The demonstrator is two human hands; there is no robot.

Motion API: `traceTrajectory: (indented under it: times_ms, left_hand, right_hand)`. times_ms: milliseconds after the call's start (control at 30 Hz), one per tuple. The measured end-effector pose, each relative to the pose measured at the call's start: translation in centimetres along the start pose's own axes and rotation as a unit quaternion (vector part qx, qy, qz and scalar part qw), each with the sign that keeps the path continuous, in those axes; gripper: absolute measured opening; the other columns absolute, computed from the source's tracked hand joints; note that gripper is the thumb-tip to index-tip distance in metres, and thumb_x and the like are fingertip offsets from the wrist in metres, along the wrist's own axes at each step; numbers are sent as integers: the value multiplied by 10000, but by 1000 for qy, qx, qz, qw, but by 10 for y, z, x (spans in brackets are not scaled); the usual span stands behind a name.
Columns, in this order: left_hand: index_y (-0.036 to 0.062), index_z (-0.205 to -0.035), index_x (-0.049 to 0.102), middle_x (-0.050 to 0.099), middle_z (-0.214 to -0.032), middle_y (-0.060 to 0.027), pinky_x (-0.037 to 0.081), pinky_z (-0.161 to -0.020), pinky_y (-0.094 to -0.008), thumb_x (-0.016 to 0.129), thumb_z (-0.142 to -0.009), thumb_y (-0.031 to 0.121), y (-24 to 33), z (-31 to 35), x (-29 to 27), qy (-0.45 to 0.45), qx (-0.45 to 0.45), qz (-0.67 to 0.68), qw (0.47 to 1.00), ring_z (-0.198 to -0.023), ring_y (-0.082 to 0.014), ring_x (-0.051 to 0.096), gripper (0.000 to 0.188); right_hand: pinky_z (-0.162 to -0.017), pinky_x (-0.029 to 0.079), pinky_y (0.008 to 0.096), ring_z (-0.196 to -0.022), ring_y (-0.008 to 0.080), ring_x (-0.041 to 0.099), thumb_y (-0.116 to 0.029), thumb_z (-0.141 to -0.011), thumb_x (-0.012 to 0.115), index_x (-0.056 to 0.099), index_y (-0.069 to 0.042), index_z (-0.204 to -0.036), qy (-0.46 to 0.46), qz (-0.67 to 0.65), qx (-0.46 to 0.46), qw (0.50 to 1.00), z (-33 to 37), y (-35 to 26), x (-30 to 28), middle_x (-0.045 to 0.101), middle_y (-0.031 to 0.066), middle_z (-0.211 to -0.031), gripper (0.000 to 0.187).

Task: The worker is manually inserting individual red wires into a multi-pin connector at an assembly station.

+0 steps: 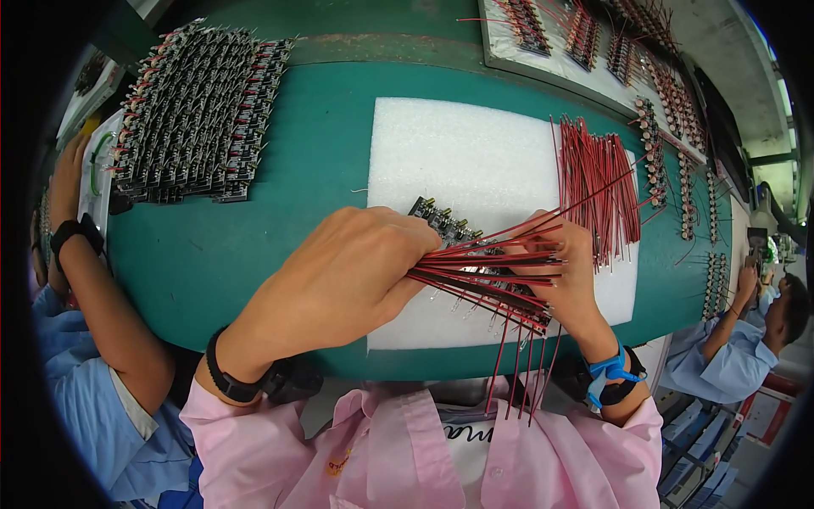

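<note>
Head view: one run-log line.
left hand: gripping red-black wires; right hand: at the wires' ends; circuit board: between hands, over foam; wire pile: foam's right side

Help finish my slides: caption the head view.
Over white foam, left hand grips red and black wires crossing circuit boards; right hand is alongside.

Black script lettering (469,433), cut off by a pink jacket (407,445), crosses a white shirt (465,417) below and between the left hand (360,280) and the right hand (555,267). Below the left hand, small orange-yellow lettering (339,461) marks the jacket, too blurred to read in full.
</note>
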State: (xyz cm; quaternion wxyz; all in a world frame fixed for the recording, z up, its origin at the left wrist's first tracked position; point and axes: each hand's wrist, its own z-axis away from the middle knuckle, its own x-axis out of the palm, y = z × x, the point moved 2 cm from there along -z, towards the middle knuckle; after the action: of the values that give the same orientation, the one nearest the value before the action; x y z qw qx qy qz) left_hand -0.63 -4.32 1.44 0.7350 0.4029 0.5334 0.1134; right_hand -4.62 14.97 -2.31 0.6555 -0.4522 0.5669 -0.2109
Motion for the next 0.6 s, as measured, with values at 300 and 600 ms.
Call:
traceTrajectory:
  times_ms: [300,600]
  left_hand:
    - [-47,-927,533,568,-918,-169,420,-762,-374,514,-572,-5,-1,1,2,8,7,-10,1000,-871,-335,524,358]
    - [-52,-921,526,560,-878,-183,422,-721,-387,519,-558,-8,-4,1,1,5,19,-10,1000,-851,-344,521,366]
  right_hand:
    - [-406,332,229,-425,93,422,-8,-620,576,529,-1,-635,2,5,-37,999,3,0,2,485,47,-529,50]
    - [-433,383,283,-457,220,484,-23,-636,596,549,-28,-676,-52,100,-132,985,2,-9,-2,527,63,-670,61]
